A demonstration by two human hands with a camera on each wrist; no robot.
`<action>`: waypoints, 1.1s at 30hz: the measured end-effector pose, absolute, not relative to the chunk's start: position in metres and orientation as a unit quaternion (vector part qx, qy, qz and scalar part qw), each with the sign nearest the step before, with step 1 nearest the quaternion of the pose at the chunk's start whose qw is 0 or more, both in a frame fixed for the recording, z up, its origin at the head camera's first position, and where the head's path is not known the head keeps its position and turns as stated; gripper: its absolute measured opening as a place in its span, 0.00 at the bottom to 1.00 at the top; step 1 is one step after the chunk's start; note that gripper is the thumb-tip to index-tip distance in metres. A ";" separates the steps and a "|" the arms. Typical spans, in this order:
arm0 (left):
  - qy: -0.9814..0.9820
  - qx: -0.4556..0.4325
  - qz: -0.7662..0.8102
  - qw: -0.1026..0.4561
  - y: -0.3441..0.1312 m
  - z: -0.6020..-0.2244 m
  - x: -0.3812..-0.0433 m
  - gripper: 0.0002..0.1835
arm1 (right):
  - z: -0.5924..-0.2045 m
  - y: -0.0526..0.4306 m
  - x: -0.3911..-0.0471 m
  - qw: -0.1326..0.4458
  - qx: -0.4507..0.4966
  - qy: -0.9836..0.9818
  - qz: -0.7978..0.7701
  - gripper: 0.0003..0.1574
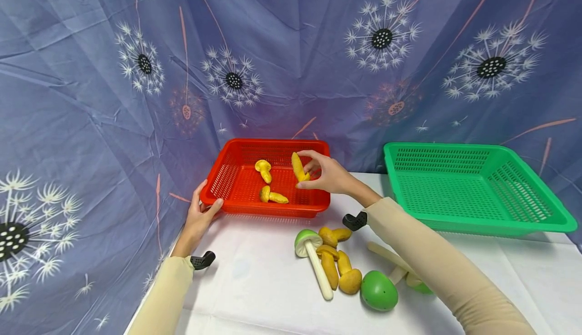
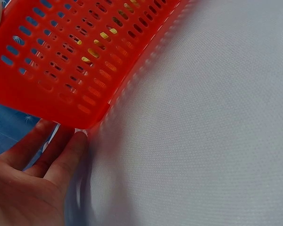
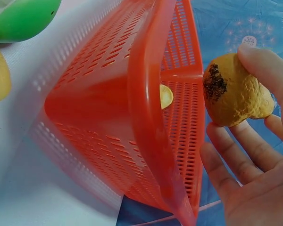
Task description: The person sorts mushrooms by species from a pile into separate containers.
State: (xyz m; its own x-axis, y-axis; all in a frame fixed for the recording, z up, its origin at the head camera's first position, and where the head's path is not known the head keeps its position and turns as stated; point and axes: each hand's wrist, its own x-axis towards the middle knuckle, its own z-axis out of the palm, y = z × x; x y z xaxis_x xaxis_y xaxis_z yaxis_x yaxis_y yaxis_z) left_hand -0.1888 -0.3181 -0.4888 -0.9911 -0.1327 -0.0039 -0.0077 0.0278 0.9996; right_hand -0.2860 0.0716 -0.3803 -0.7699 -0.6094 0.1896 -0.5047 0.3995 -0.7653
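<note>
Head: pinches with the right hand (image 1: 325,173) a yellow mushroom (image 1: 297,165) over the three-o'clock end of a perforated red plastic basket (image 1: 268,208); grips its eight-o'clock corner with the left hand (image 1: 198,223). Left wrist: touches the smooth, rounded corner with fingers (image 2: 68,157) from seven o'clock, beside fine-grained white cloth (image 2: 193,117). Right wrist: between two and three o'clock, holds the wrinkled cap (image 3: 231,101), rough with a crusty black patch (image 3: 214,82).
</note>
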 end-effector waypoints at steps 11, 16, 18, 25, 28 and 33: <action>-0.715 0.050 -0.696 0.047 -0.318 -0.488 -0.189 0.46 | -0.383 0.072 -0.286 0.057 -0.323 0.835 -0.443 0.64; -0.712 0.048 -0.699 0.047 -0.318 -0.489 -0.190 0.46 | -0.386 0.075 -0.287 0.062 -0.324 0.830 -0.451 0.62; -0.713 0.048 -0.698 0.047 -0.318 -0.489 -0.189 0.46 | -0.387 0.076 -0.287 0.060 -0.326 0.829 -0.450 0.61; -0.717 0.048 -0.693 0.047 -0.317 -0.488 -0.188 0.45 | -0.390 0.088 -0.284 0.048 -0.340 0.826 -0.446 0.60; -0.720 0.051 -0.690 0.054 -0.316 -0.488 -0.187 0.45 | -0.389 0.095 -0.279 0.048 -0.342 0.827 -0.443 0.59; -0.715 0.047 -0.696 0.051 -0.315 -0.488 -0.187 0.45 | -0.387 0.111 -0.268 0.045 -0.343 0.830 -0.438 0.59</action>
